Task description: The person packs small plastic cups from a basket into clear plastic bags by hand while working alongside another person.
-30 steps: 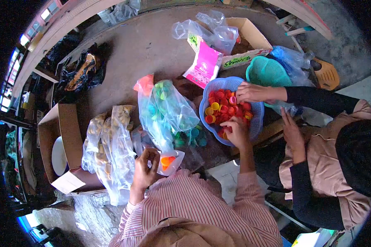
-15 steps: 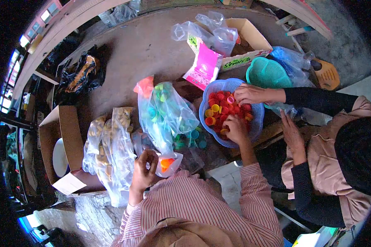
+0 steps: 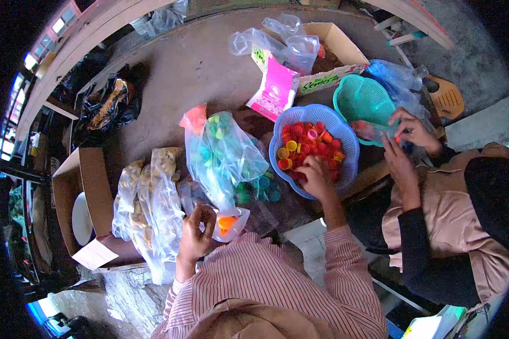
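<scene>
My left hand (image 3: 198, 233) is closed in a pinch at the edge of a small clear plastic bag (image 3: 241, 221), which holds some orange bottle caps (image 3: 226, 224). My right hand (image 3: 316, 178) reaches into a blue plastic basket (image 3: 349, 148) of red and yellow bottle caps (image 3: 308, 140). Its fingers are curled down among the caps, and what they grip is hidden. Left of the basket lies a large clear bag of green and teal caps (image 3: 223, 148). Bags of cream-coloured caps (image 3: 152, 195) lie beyond my left hand.
At the right, a co-worker's hands (image 3: 404, 150) hold a clear bag beside a green basket (image 3: 365, 96). Behind stand an open cardboard box (image 3: 336, 53) and a pink packet (image 3: 275, 87). Another cardboard box (image 3: 99, 189) is at the left, a black bag (image 3: 116, 99) behind it.
The co-worker's hand has left the blue basket and moved right to the clear bag, with something red in its fingers. My right hand has shifted slightly within the caps; my left stays put.
</scene>
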Available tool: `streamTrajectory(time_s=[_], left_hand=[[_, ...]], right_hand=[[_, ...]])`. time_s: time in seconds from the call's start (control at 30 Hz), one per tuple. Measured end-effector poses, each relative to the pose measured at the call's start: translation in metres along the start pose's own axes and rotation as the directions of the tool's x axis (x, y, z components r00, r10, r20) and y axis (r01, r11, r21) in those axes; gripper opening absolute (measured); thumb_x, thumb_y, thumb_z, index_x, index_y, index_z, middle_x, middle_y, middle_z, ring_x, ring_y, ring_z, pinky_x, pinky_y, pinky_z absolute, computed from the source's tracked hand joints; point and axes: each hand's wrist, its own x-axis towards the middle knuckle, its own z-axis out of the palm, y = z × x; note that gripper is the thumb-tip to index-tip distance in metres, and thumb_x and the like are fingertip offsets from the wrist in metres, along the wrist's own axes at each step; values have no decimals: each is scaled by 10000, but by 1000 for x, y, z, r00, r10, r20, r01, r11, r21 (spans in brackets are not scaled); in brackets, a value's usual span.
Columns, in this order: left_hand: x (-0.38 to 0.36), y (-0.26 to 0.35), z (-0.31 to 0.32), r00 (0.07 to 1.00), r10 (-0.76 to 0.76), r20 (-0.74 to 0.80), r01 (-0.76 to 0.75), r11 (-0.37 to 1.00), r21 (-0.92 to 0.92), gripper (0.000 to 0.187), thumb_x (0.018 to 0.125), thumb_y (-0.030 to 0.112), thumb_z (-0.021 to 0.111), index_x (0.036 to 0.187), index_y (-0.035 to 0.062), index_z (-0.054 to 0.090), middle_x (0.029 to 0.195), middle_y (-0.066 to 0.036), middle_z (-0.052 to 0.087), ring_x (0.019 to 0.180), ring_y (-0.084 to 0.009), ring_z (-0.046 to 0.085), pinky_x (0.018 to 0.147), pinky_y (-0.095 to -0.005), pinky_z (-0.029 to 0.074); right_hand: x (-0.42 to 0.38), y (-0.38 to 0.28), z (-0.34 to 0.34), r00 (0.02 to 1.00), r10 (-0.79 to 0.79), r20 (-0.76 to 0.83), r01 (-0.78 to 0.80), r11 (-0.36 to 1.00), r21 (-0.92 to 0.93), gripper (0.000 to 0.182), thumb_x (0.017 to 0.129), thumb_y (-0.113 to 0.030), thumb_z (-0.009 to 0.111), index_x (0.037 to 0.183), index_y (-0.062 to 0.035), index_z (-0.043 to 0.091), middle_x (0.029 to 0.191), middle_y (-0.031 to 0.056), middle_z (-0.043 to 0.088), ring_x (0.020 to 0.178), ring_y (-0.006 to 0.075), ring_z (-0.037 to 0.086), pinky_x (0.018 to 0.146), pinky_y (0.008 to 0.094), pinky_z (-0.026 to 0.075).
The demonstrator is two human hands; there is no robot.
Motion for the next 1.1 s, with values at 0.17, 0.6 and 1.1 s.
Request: streamTrajectory(time_s=[0.17, 0.6, 1.1], left_hand=[[-1, -3, -2, 1000, 7, 18, -7, 1000, 2, 67, 770, -22, 508, 826, -41, 478, 669, -102, 521, 572, -145, 503, 564, -255, 412], [-3, 0, 3, 999, -16, -31, 17, 1000, 8, 69, 776, -21, 514, 835, -40, 484, 679, -99, 535, 592, -136, 526, 570, -256, 419], [-13, -2, 1, 996, -37, -81, 37, 999, -10, 77, 781, -6, 519, 846, -35, 488, 703, -100, 548, 611, -135, 540, 584, -254, 430]], right_hand=[[9, 15, 22, 992, -123, 2, 122, 980, -156, 199, 624, -65, 631, 821, -86, 639, 880, 92, 513, 881, 260, 480, 757, 378, 407], [-14, -135, -37, 967, -156, -200, 249, 730, 636, 202, 655, -168, 719, 758, -37, 604, 846, 97, 542, 809, 246, 527, 714, 326, 414], [-16, -79, -23, 980, 107, -168, -28, 909, 416, 165, 707, -184, 640, 732, -24, 608, 776, 117, 566, 705, 279, 558, 661, 382, 443]])
